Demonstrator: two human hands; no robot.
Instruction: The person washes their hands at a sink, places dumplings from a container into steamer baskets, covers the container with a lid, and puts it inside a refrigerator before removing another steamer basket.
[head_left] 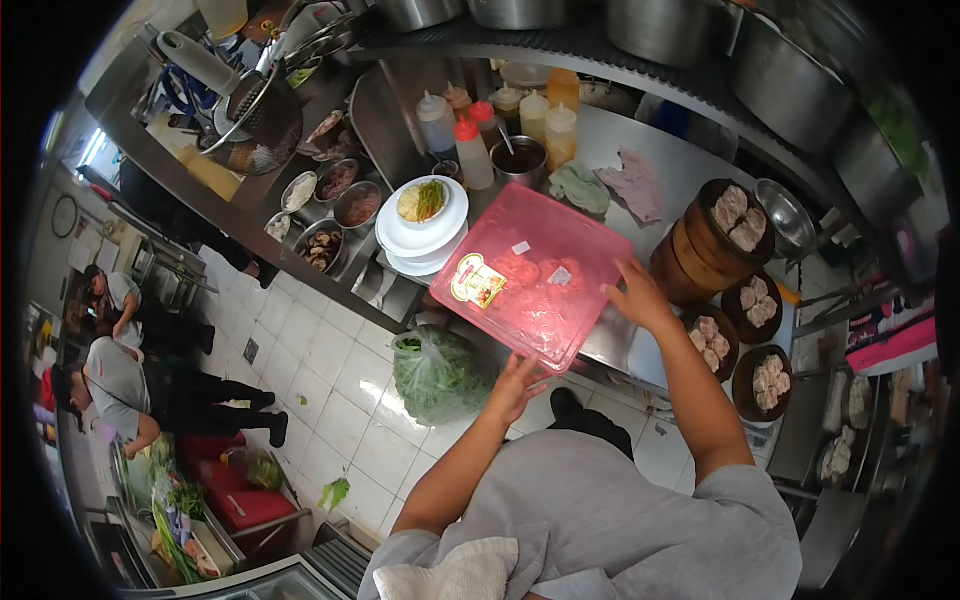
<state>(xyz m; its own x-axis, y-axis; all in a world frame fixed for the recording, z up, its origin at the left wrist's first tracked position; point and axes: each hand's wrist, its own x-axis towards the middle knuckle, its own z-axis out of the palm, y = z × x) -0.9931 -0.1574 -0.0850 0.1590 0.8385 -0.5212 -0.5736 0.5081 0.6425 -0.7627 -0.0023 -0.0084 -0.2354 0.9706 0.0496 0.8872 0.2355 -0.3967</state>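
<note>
A flat, square box with a translucent pink lid (530,235) lies tilted in view over the counter's front edge, with a yellow and white label and two small white stickers on it. Reddish contents show through the lid. At its near corner my left hand (515,388) holds the rim, fingers somewhat spread. My right hand (640,295) grips the right-hand edge, thumb on top. What lies under the box is hidden. Stacked white plates (405,240) with a small bowl of yellow and green food (422,200) stand just left of it.
Behind are squeeze bottles (473,155), a sauce pot (518,160) and cloths (630,185). Bamboo steamers (695,245) with dumplings stand right. A bag of greens (440,375) is below the counter. Pots (780,80) line the overhead shelf. Two people (125,385) stand far left.
</note>
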